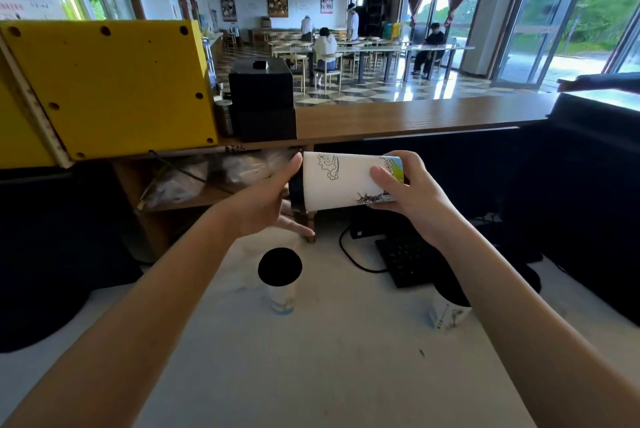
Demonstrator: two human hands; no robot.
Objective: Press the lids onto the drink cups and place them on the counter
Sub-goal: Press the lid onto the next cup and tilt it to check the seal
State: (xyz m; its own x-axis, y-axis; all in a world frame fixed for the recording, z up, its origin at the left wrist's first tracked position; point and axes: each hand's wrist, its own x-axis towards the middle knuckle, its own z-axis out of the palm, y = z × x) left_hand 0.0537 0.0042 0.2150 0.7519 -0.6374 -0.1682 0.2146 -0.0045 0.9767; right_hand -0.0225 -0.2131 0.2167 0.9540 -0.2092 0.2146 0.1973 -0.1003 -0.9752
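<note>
Where the white table (346, 358) lies nearest, two lidded cups (281, 292) stand apart, with a keyboard (412, 261) behind them. Above, the right hand (408, 192) grips a sideways cup (346, 181). The left hand (266, 202), fingers straight, presses its black lid (296, 190). Beyond, a black box (261, 95) and a yellow box (110, 81) crowd the left end of the wooden counter (415, 119).

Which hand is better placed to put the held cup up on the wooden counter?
The right hand: it grips the cup around its body, while the left hand only presses on the black lid.
</note>
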